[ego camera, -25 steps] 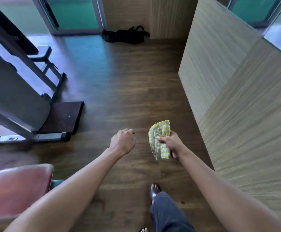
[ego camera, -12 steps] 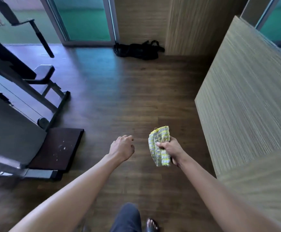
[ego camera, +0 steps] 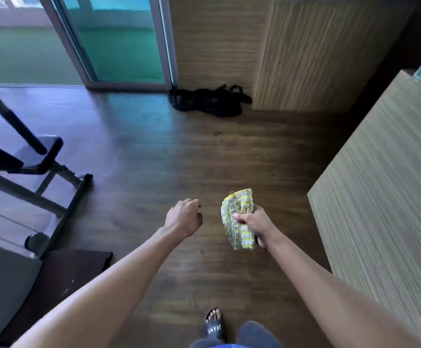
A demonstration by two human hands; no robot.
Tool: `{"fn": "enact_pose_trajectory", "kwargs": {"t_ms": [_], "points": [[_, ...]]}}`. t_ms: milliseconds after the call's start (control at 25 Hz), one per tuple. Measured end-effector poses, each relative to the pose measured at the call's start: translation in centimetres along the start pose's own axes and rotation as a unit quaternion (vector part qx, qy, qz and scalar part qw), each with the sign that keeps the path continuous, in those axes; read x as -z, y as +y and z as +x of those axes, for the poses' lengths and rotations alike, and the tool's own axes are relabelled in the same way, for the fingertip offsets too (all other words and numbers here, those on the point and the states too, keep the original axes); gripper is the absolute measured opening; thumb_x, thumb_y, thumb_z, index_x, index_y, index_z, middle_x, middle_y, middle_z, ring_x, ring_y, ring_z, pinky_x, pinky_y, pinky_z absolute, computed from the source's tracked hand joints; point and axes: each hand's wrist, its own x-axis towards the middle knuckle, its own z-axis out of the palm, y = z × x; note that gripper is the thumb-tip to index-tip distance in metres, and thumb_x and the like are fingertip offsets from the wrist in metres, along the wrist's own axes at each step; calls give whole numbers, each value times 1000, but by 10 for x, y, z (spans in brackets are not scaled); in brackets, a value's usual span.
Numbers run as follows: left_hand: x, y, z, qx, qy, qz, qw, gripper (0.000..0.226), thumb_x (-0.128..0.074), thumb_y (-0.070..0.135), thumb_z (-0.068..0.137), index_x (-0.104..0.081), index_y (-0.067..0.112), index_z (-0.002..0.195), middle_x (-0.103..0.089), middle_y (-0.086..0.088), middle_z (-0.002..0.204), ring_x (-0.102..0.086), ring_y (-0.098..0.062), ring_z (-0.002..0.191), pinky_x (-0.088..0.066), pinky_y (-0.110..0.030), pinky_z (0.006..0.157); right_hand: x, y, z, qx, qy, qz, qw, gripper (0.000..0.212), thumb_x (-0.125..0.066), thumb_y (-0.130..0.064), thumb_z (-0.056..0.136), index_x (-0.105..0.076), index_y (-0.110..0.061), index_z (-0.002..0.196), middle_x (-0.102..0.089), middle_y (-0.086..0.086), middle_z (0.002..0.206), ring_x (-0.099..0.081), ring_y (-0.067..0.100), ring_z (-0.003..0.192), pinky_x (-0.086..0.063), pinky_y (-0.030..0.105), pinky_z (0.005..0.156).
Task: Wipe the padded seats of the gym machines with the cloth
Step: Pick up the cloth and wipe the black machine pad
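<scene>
My right hand (ego camera: 254, 226) grips a folded yellow-and-grey checked cloth (ego camera: 238, 219) out in front of me, above the wooden floor. Just to its left, my left hand (ego camera: 184, 218) hangs loosely curled and holds nothing. A gym machine with a black padded seat (ego camera: 40, 153) on a metal frame stands at the left, well away from both hands. A dark padded bar (ego camera: 16, 121) slants above that seat.
A wood-panelled counter (ego camera: 380, 209) fills the right side. A black bag or bundle of straps (ego camera: 208, 100) lies on the floor by the far wall, next to glass sliding doors (ego camera: 114, 41). A dark mat (ego camera: 61, 275) lies under the machine's base at lower left. My sandalled foot (ego camera: 214, 325) shows below.
I have walked forward: the red padded seat at lower left has left the view, the black seat and the glass doors are nearer. Both hands keep the same pose, cloth still held.
</scene>
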Motion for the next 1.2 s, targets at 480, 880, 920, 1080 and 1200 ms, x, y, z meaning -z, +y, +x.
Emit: {"fn": "enact_pose_trajectory", "kwargs": {"t_ms": [480,880,920,1080,1200], "points": [[103,-135,322,135,45,-27,989,38,-51,24,89,-58,24,126,-59,-1,129,-52,-24,122,-45,-35,94,-145,-189,350,-6,-123,-56,991,20,-56,10,89,-63,-9,86,-65,11,78,-63,20,62,-57,32,51],[210,-325,470,323,93,-69,939,38,-47,24,90,-59,24,126,-59,-1,127,-53,-24,121,-44,-36,97,-384,-315,555,-16,-318,-144,937,22,-54,11,88,-62,-7,98,-65,12,87,-61,26,75,-55,38,70],[218,-351,480,335,102,-75,933,38,-46,25,90,-59,24,126,-59,-2,127,-53,-24,121,-45,-36,98,-413,-319,570,-15,-332,-157,930,23,-54,12,88,-62,-7,98,-67,11,87,-62,24,74,-55,37,70],[252,-457,512,383,123,-102,910,37,-48,26,89,-59,23,125,-60,-4,127,-54,-25,121,-46,-38,99,-535,-335,619,-10,-374,-208,904,28,-52,15,85,-65,-9,93,-67,10,83,-62,22,71,-54,35,69],[280,-524,520,424,131,-123,887,35,-48,24,89,-60,21,122,-61,-6,126,-55,-28,119,-45,-39,97,-616,-349,641,-10,-400,-263,878,31,-51,16,81,-65,-11,87,-65,10,81,-59,22,71,-51,35,71]]}}
